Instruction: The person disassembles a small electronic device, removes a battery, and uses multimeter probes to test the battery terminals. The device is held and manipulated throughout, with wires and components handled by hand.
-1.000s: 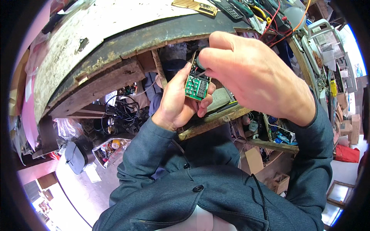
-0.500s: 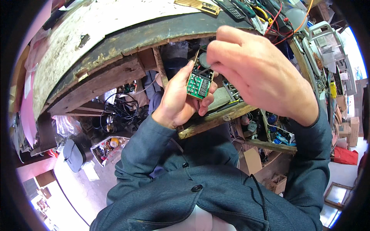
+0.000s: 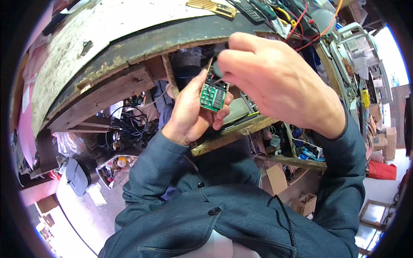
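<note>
My left hand [image 3: 188,112] is closed around a small green circuit board [image 3: 208,97], its thumb along one edge and its fingers curled behind. A digit display sits on one side of the board, with several small buttons or solder points next to it. Toward the far end are dark wires and a round grey part, partly covered by my right hand [image 3: 275,81]. That hand bends over the board, fingers pinched on a thin grey tool [image 3: 218,80] whose tip reaches the board's middle. The tool's exact kind is hidden by the fingers.
Beyond my hands runs the worn wooden bench edge [image 3: 142,49]. Pliers [image 3: 286,16] and red and orange wires lie at the far right. An open drawer with a wooden front [image 3: 234,138] sits just below my hands. Black cables [image 3: 129,125] hang on the left.
The whole view has shifted slightly, so hands and bench appear a little further left. Both hands keep the same hold, with the tool's tip still at the board.
</note>
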The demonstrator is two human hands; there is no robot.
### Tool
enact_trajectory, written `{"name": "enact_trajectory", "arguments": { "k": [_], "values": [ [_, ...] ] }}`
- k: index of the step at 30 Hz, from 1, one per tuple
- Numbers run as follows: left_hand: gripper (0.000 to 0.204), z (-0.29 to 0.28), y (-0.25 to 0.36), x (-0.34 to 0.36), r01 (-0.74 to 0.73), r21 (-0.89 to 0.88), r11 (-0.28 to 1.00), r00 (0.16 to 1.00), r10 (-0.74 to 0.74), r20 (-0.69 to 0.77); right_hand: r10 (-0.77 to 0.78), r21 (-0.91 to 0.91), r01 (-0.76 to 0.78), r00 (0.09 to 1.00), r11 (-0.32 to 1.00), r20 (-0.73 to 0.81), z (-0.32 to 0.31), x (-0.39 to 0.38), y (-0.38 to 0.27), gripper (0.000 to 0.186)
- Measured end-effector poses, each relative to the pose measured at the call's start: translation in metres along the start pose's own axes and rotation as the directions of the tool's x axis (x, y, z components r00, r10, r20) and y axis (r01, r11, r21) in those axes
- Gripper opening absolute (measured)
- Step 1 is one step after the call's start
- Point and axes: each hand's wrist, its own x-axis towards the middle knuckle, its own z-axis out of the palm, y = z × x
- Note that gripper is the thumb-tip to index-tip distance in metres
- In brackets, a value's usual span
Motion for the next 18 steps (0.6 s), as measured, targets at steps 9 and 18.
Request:
{"name": "enact_trajectory", "arguments": {
  "k": [9, 18],
  "values": [
    [0.051, 0.005, -0.001, 0.000, -0.006, -0.025, 1.000, 0.998, 0.005, -0.055, 0.193, -0.219, -0.181, 0.980, 0.959, 0.036, -0.007, -0.001, -0.012, 0.014],
    [0.052, 0.001, -0.001, 0.001, -0.007, 0.006, 1.000, 1.000, 0.007, -0.013, -0.001, 0.018, 0.003, 0.996, 1.000, -0.091, 0.002, -0.003, -0.003, 0.011]
  ]
}}
